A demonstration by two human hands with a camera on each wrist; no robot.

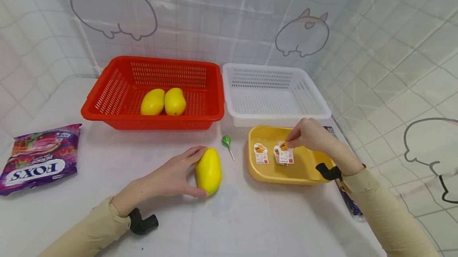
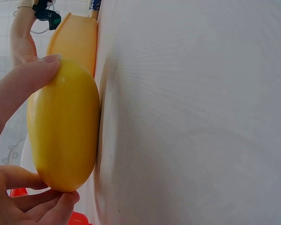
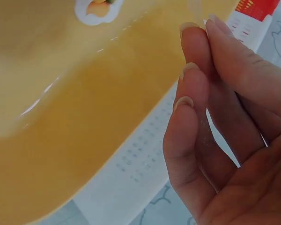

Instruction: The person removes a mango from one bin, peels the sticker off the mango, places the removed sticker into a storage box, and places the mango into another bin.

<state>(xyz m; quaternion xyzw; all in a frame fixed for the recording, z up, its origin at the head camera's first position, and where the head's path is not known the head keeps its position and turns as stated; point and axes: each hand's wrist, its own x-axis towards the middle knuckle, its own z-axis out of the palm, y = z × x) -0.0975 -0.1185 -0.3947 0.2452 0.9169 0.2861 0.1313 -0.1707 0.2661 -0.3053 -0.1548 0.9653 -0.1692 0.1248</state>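
Observation:
My left hand point(image 1: 177, 175) grips a yellow mango point(image 1: 208, 171) lying on the white table, thumb at its near end and fingers at its far end. In the left wrist view the same mango point(image 2: 65, 126) sits between thumb and fingertips. Over a yellow tray point(image 1: 264, 175), my right hand point(image 1: 311, 134) pinches the top of a small white sticker point(image 1: 286, 155) printed with orange fruit. That sticker overlaps another one beneath it. A separate sticker point(image 1: 261, 154) lies at the tray's left side. In the right wrist view, thumb and index fingertips point(image 3: 194, 30) meet.
A red basket point(image 1: 154, 123) holding two mangoes point(image 1: 153, 102) stands at the back, beside a white basket point(image 1: 279, 117). A green lollipop point(image 1: 226, 141) lies between mango and tray. At far left is a purple FOX'S bag point(image 1: 43, 157); another package point(image 1: 352, 205) lies partly under the right forearm.

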